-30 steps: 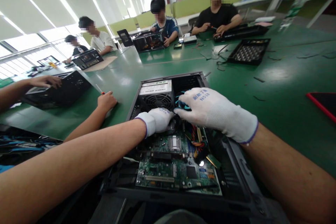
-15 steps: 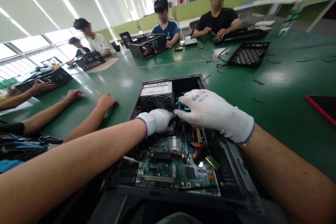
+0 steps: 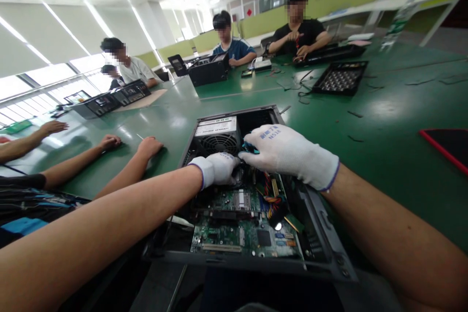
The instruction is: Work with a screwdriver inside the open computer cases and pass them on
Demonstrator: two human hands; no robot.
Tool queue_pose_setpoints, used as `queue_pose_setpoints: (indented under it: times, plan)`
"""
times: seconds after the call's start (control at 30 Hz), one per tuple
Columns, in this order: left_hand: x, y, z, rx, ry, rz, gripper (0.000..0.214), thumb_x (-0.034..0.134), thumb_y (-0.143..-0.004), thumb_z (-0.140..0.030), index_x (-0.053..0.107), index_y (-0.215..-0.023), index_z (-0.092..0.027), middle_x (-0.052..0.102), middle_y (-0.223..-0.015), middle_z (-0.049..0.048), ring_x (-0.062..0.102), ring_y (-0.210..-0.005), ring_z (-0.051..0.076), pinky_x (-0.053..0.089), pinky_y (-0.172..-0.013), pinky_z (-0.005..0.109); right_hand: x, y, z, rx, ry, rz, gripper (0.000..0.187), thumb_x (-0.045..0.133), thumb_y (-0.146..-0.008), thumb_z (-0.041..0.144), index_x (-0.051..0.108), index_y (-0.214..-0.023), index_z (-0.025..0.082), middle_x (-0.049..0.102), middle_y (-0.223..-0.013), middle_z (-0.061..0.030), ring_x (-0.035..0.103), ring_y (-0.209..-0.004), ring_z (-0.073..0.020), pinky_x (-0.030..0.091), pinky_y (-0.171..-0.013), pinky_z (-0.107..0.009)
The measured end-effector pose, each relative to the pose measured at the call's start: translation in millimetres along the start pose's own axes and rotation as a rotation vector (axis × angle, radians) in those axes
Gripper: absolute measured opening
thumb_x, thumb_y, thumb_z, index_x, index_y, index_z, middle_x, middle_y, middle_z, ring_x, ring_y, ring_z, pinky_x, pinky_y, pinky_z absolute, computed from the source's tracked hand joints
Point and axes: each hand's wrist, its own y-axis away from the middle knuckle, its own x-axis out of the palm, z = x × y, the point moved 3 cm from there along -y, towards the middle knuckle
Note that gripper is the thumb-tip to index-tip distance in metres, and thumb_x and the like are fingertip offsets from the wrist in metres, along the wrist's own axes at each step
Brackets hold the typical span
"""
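Observation:
Both my hands wear white knit gloves inside an open computer case (image 3: 329, 239) lying on its side. My right hand (image 3: 285, 148) is closed round a small black-and-teal object (image 3: 250, 147), perhaps a tool's handle, most of it hidden by the fingers. My left hand (image 3: 221, 168) reaches in just below the power supply (image 3: 218, 136), at a dark round part over the motherboard (image 3: 252, 241). Its fingertips are out of sight, so I cannot make out what it grips. Coloured power cables (image 3: 272, 202) hang beside a green circuit board (image 3: 293, 223) at the case's right.
A neighbour's forearms (image 3: 127, 168) rest on the green table (image 3: 395, 107) at the left. Across the table, several people work at other computer cases (image 3: 210, 69). A black tray-like panel (image 3: 341, 78), cable scraps (image 3: 354, 114), a bottle (image 3: 397, 24) and a red-edged black mat (image 3: 448, 148) lie further right.
The view has shifted slightly. My right hand has shifted a little left and inward with the black-and-teal object; my left hand stays nearly in place. A person across the table has raised one hand.

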Motion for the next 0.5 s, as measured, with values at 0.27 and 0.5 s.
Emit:
queue_pose_setpoints:
  times: [0.27,0.5]
  plan:
    - [0.1,0.4,0.1,0.007,-0.022,-0.014,0.057,0.074,-0.078,-0.041,0.062,-0.127,-0.016,0.071,-0.122,0.0125,0.067,-0.114,0.029,0.052,-0.100,0.035,-2.1,-0.2,0.8,0.019,-0.032,-0.005,0.043,0.047,-0.096,0.051,0.071,-0.096,0.016,0.075,-0.102,-0.0125,0.070,-0.094,-0.0256,0.046,-0.073,-0.033]
    - [-0.8,0.4,-0.8,0.019,-0.019,-0.012,0.063,0.077,-0.076,-0.041,0.060,-0.131,-0.015,0.070,-0.125,0.0134,0.067,-0.116,0.029,0.051,-0.101,0.034,-2.0,1.2,0.9,0.012,-0.014,-0.005,0.043,0.046,-0.097,0.051,0.070,-0.100,0.015,0.075,-0.104,-0.0133,0.070,-0.097,-0.0265,0.046,-0.076,-0.033]
